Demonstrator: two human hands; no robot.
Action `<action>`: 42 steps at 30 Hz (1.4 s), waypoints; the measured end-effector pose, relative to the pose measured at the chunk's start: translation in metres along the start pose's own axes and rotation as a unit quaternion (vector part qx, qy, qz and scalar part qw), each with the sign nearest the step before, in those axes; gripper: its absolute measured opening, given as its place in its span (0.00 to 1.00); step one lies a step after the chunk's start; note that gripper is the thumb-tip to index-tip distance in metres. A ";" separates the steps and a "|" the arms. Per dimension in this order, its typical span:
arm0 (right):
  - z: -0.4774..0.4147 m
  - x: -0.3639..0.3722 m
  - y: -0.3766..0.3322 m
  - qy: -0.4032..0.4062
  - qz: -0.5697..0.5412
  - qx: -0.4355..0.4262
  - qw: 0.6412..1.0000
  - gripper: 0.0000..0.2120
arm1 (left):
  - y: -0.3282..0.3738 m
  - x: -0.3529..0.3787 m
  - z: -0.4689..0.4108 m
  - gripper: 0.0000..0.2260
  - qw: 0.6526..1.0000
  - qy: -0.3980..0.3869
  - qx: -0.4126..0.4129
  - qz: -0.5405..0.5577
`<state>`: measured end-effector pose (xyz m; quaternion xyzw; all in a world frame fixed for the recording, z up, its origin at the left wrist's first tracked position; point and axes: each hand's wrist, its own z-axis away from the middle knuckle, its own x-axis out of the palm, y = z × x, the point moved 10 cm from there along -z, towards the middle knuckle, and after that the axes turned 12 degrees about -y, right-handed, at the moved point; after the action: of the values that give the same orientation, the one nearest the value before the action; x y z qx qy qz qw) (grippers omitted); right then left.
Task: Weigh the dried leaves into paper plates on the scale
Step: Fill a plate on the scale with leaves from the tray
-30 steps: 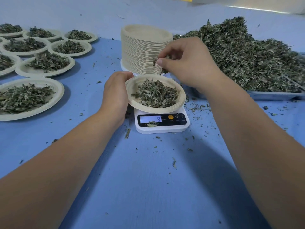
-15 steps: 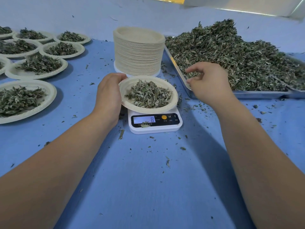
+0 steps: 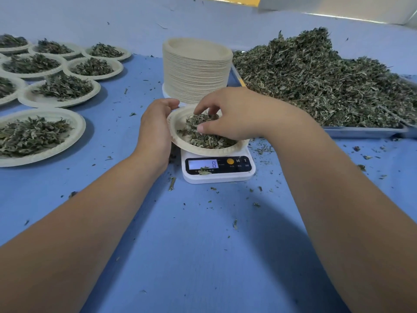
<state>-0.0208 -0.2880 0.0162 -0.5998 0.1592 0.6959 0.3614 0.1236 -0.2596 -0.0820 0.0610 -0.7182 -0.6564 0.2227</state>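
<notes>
The paper plate (image 3: 204,152) sits on the scale (image 3: 218,175) at centre frame, holding a small mound of dried leaves (image 3: 209,140); the display reads 8. The left hand (image 3: 155,129) grips its left rim. The right hand (image 3: 234,116) is over the mound, fingers bent down into the leaves; whether they pinch any I cannot tell. This looks like the topping-up step: next, small pinches from the heap (image 3: 316,82) at upper right, watching the display

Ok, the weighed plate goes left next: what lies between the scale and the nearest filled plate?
Head view: the left hand, holding the rim of the weighing plate, then blue cloth with leaf crumbs.
</notes>
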 end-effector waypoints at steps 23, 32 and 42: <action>0.022 -0.038 0.013 0.264 -0.166 -0.043 0.949 0.04 | 0.000 0.001 0.001 0.16 1.000 0.001 -0.008 0.007; 0.024 -0.038 0.020 0.285 -0.212 -0.054 0.933 0.02 | -0.001 -0.001 0.000 0.15 1.000 -0.001 -0.009 -0.007; 0.029 -0.042 0.035 0.322 -0.277 -0.051 0.904 0.02 | 0.004 -0.001 0.003 0.15 0.999 0.004 -0.003 -0.032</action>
<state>-0.0652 -0.3056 0.0551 -0.8287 0.0591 0.3441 0.4375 0.1246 -0.2561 -0.0785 0.0860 -0.7133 -0.6650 0.2040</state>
